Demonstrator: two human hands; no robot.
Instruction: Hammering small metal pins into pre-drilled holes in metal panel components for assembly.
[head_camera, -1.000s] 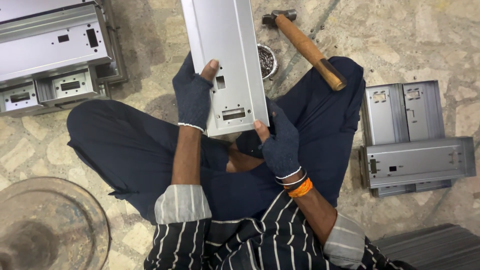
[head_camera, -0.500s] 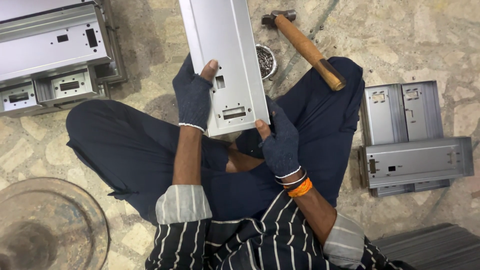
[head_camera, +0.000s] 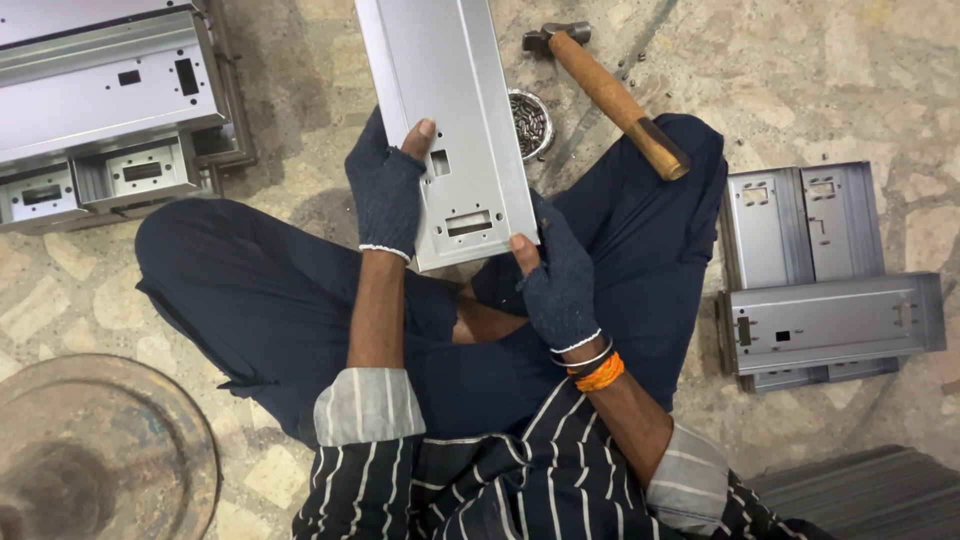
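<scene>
Fingers of the gloved left hand (head_camera: 385, 190) pinch the grey metal panel (head_camera: 450, 120) along its left edge; the right hand (head_camera: 558, 285) grips its near right corner, long axis running away over the lap

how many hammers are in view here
1. The hammer lies beyond the person's right knee, its wooden handle resting on the dark trouser leg and its metal head on the stone floor beside a small bowl of metal bits.
</scene>
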